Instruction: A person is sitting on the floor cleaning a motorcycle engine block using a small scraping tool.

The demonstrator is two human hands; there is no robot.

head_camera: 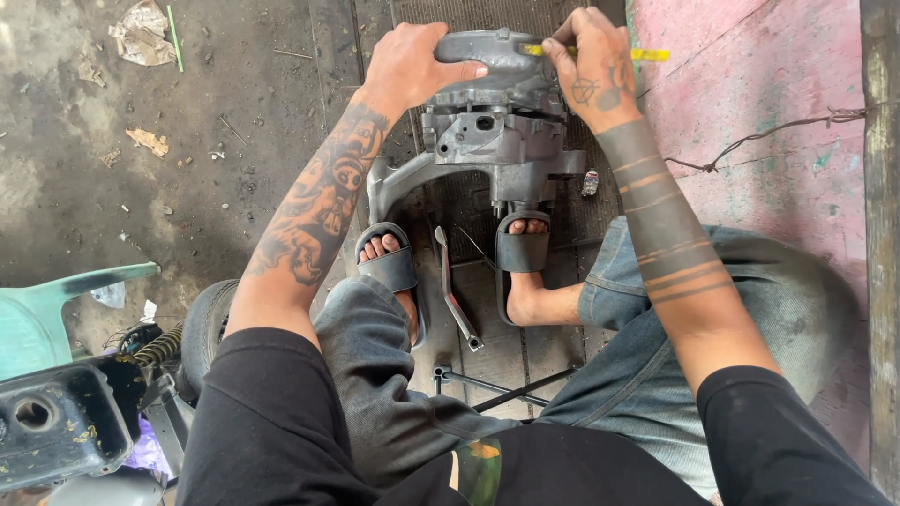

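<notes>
A grey metal engine casing (487, 131) stands on the ribbed floor mat (511, 337) between my sandalled feet. My left hand (408, 66) rests on the top left of the casing, palm down, steadying it. My right hand (595, 66) grips a yellow-handled tool (647, 54) held against the casing's top right. Both forearms are tattooed. The tool's tip is hidden behind my fingers.
A chrome wrench (455, 290) lies on the mat between my feet, and a black T-handle tool (497, 384) lies nearer my knees. A green and black machine part (56, 403) sits at the lower left. A pink-stained slab (769, 112) with a wire runs along the right. Litter dots the concrete.
</notes>
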